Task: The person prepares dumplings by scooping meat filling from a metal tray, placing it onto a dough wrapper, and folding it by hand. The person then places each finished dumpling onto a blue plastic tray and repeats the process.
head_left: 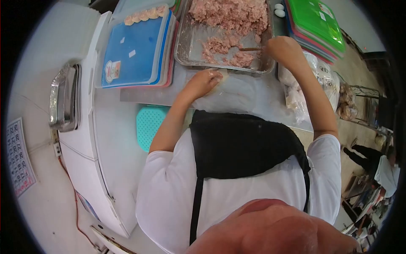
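Observation:
A large metal tray point(185, 50) holds minced pink meat point(228, 15), heaped at its far side with smaller clumps nearer me. My right hand point(284, 51) is closed around a thin brown stick point(250, 49) over the tray's right part, its tip at the meat. Just below the tray's near edge, my left hand point(204, 84) has its fingers curled together at a pale, thin piece point(220, 84); what they pinch is too small to make out. Clear plastic sheeting point(237, 95) lies on the metal surface beside that hand.
Stacked lidded containers stand left, with a blue lid point(135, 51) and a row of pale pieces point(145, 15), and right, under a green lid point(315, 21). Two eggs point(279, 12), plastic bags point(315, 76) and a turquoise basket point(149, 127) are nearby. A person point(385, 171) is far right.

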A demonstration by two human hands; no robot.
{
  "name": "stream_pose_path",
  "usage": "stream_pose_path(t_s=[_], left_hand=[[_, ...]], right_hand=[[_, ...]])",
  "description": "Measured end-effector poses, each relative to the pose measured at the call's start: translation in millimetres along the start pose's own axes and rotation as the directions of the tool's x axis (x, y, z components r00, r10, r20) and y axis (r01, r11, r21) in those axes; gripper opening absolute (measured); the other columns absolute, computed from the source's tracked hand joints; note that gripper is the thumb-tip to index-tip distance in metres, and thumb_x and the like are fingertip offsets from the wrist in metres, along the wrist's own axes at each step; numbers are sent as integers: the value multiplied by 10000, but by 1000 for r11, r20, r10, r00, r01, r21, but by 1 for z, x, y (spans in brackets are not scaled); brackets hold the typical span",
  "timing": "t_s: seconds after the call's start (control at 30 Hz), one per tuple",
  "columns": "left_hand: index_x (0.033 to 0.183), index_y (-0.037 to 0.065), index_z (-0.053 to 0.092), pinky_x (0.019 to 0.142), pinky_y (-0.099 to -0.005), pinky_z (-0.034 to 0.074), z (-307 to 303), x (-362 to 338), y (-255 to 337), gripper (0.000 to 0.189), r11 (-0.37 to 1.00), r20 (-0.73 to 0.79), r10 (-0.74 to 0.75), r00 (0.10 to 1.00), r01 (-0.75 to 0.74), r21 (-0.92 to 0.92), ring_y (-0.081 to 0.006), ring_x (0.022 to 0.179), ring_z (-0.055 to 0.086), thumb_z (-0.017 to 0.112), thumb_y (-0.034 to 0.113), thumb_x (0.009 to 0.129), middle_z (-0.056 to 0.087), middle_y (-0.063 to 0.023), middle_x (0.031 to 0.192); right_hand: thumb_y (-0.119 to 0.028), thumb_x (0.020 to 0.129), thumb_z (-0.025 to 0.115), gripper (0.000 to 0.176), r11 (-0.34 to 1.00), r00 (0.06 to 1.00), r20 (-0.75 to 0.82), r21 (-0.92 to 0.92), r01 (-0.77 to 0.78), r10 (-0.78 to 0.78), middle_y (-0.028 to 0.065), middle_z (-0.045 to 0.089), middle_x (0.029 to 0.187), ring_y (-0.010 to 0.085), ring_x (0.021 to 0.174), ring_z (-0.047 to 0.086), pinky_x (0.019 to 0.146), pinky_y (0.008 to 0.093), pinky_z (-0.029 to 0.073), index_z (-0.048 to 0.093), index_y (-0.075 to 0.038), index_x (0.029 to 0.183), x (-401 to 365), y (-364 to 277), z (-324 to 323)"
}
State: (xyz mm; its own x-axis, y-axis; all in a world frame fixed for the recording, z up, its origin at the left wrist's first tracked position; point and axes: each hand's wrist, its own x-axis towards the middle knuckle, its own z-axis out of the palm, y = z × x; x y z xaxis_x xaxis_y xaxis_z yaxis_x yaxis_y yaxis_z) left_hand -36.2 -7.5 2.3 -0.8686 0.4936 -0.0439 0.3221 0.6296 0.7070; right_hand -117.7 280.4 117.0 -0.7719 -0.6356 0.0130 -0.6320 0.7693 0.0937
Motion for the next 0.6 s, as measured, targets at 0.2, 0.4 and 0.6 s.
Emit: stream_pose_path(t_s=[0.2,0.4,0.6], left_hand=[[991,52,683,843,-387,472,54,0,-6,212,977,-464,1,886,97,188,-327,884,593,637,158,814,638,-126,911],[981,23,675,805,-345,488,18,-22,28,230,936,-502,-328,800,202,-289,-270,936,623,643,204,843,650,-112,967],[1090,-70,598,804,-336,497,-13,-42,37,306,57,-274,-522,808,-288,-956,-226,936,639,570,175,908,638,-119,1083]], right_hand=[[-152,760,568,118,977,976,-32,-37,212,-213,108,657,789,308,695,651,575,419,511,644,-77,709,-23,-25,25],[-186,816,558,173,985,989,64,117,124,-133,172,643,746,328,754,654,670,439,507,651,-47,770,-7,-1,48],[-304,927,509,348,772,993,99,635,-14,-64,226,622,750,384,740,629,674,458,499,646,-10,802,1,-8,49]])
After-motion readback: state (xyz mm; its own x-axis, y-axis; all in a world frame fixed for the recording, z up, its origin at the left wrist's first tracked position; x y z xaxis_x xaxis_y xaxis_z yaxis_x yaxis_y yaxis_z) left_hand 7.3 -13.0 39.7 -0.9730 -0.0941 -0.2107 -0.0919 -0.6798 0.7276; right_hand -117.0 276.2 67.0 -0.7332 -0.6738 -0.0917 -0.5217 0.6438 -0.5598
